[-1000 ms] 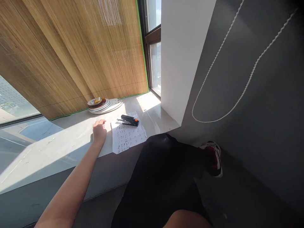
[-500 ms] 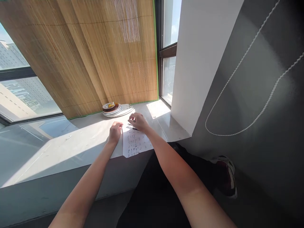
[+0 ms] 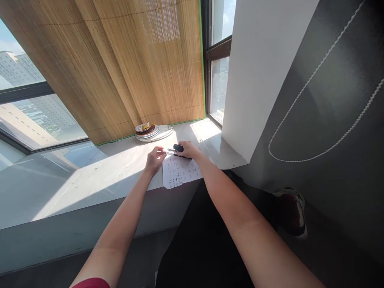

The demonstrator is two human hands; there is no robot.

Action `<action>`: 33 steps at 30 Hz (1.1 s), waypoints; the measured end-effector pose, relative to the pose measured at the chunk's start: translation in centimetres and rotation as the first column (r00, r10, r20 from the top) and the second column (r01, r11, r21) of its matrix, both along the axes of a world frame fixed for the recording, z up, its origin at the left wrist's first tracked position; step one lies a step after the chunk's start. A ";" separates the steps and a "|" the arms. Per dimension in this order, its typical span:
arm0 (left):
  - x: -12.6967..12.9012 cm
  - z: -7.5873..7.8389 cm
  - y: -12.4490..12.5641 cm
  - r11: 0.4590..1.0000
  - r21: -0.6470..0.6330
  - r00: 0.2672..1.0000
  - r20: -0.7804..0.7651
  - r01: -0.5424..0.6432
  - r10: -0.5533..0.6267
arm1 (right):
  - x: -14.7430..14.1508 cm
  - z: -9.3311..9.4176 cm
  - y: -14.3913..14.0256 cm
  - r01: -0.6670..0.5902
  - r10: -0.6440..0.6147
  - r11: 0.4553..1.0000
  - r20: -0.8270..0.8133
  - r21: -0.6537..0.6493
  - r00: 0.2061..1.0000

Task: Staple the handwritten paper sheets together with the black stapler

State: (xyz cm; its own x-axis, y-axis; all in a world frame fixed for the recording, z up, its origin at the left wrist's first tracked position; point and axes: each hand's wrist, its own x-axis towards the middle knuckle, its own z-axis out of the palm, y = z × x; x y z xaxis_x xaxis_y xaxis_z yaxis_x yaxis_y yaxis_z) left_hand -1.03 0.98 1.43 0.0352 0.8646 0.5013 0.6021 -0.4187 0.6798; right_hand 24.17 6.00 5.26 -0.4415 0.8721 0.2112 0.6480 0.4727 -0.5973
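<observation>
The stapler (image 3: 179, 148) is gripped and partly hidden by the right hand (image 3: 189, 149); whether anything is pinched in the curled left hand (image 3: 154, 159) cannot be told.

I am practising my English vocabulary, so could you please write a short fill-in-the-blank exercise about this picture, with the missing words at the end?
1. The right hand grips a black ____ over the handwritten sheet.
2. On the windowsill, stacked plates stand before a bamboo blind with a ____ border along its edge.
3. A beaded chain hangs in a loop at the ____ side of the picture.
Missing words: stapler; green; right
</observation>
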 end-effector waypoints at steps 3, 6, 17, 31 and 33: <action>-0.2 0.1 0.0 0.998 0.039 0.999 -0.008 0.051 -0.051 | -0.4 0.1 -0.4 0.026 -0.027 0.999 0.044 0.032 0.999; -0.2 0.5 -0.3 0.990 0.119 0.995 -0.079 0.074 -0.065 | -0.1 0.3 -0.8 0.015 -0.015 0.998 0.013 0.055 1.000; -0.2 1.4 -0.5 0.978 0.020 0.978 -0.022 0.209 -0.208 | 1.6 0.2 -0.8 -0.131 0.129 0.982 0.022 0.134 0.991; -0.1 1.7 -0.5 0.979 -0.023 0.978 0.036 0.204 -0.203 | 0.8 1.0 -1.8 -0.155 0.144 0.960 0.060 0.233 0.988; -0.1 1.8 -0.7 0.981 0.005 0.980 0.037 0.194 -0.194 | 1.1 1.0 -1.6 -0.112 0.110 0.969 0.022 0.222 0.994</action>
